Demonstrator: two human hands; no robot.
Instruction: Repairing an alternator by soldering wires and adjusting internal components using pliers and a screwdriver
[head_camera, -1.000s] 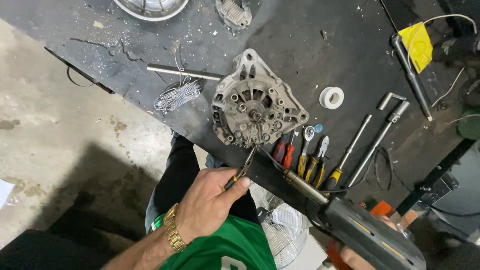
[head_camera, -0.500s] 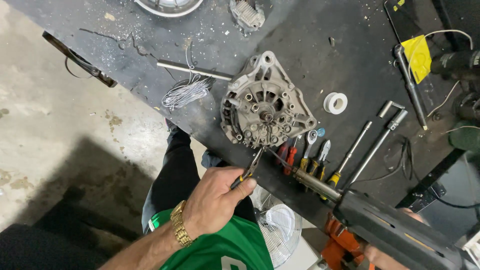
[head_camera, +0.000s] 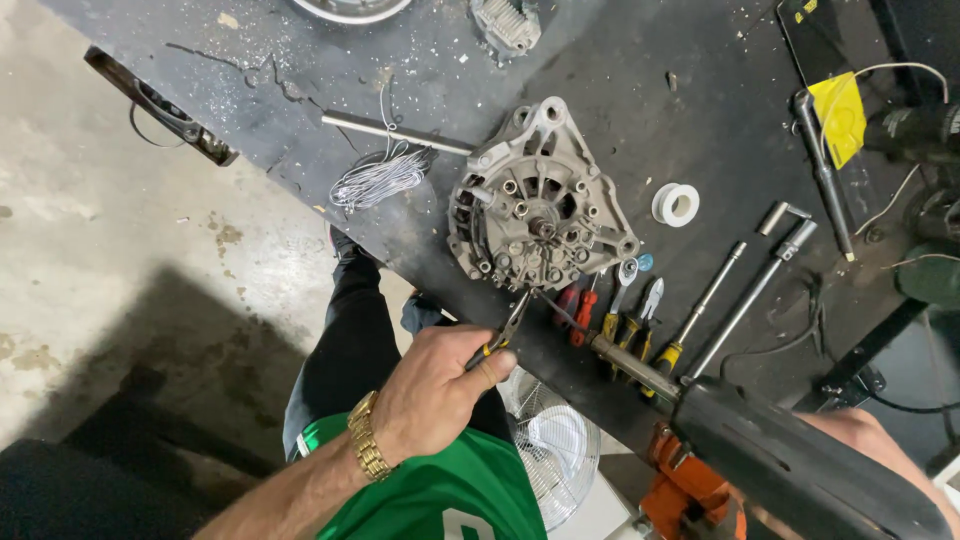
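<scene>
Alternator (head_camera: 540, 215) sits on the bench (head_camera: 700, 90), just past my pliers (head_camera: 505, 335). My left hand (head_camera: 440, 390) squeezes them, tips at its edge. My right hand (head_camera: 860, 440) grips a big dark tool (head_camera: 790, 465) whose thin tip is there too. Its back looks bare; the work is not done.

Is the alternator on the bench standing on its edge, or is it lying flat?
Lying flat: the alternator rests on the dark bench with its round face and central shaft upward.

The right hand (head_camera: 870, 440) is mostly hidden behind the black tool (head_camera: 800, 465). A metal ring (head_camera: 350, 8) is cut off by the top edge. The pliers' (head_camera: 503, 335) handles are covered by the left hand (head_camera: 435, 390).
</scene>
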